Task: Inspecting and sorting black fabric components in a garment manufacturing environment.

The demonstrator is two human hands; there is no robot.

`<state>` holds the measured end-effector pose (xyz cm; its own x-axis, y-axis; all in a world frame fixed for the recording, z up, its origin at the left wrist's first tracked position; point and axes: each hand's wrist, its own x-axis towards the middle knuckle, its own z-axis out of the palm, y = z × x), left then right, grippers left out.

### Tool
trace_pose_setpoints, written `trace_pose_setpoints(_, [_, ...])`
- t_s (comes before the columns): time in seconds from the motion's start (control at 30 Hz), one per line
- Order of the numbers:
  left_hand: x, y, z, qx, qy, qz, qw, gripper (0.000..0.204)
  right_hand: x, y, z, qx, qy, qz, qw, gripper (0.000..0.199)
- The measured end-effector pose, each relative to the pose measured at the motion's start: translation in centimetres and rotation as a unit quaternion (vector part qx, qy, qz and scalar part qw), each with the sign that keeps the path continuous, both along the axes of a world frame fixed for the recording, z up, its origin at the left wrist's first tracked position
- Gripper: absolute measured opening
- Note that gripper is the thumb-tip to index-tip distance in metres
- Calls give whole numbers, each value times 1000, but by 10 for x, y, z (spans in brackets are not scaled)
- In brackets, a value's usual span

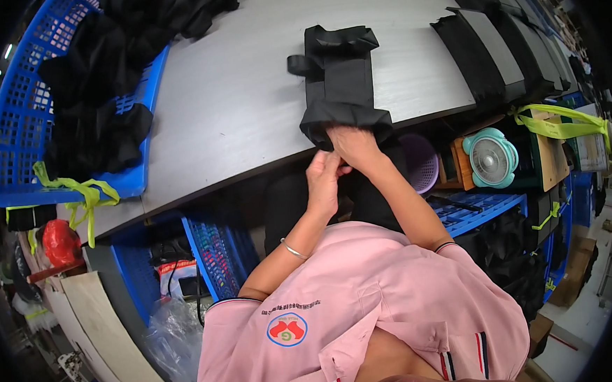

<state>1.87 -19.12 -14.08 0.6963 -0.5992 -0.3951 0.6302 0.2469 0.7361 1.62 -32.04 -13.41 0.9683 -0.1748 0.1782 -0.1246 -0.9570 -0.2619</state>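
A black fabric piece (341, 77) lies folded on the grey table (244, 90), its near end hanging over the table's front edge. My right hand (352, 146) grips that near end at the edge. My left hand (325, 179) is just below and beside it, fingers pinched at the same bit of black fabric. Both forearms rise from a pink shirt at the bottom of the view, and a thin bracelet sits on my left wrist.
A blue crate (27, 103) heaped with black fabric stands at the table's left. Folded black pieces (493, 46) line the right side. Under the table are a purple basket (420, 159), a teal fan (492, 157), blue crates (215, 252) and a box with a green strap (561, 128).
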Motion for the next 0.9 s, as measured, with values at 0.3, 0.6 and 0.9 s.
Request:
trace_pose_setpoints(0.3, [45, 26, 22, 44, -112, 163, 979, 27, -8, 5, 10, 33, -67, 21, 997, 17])
trace_pose_setpoints(0.6, [13, 30, 72, 150, -405, 53, 900, 16, 5, 21, 10, -62, -20, -76, 995, 17])
trace_pose_setpoints(0.9, [76, -58, 91, 162, -764, -77, 620, 27, -12, 2, -28, 170, -147, 103, 969, 18])
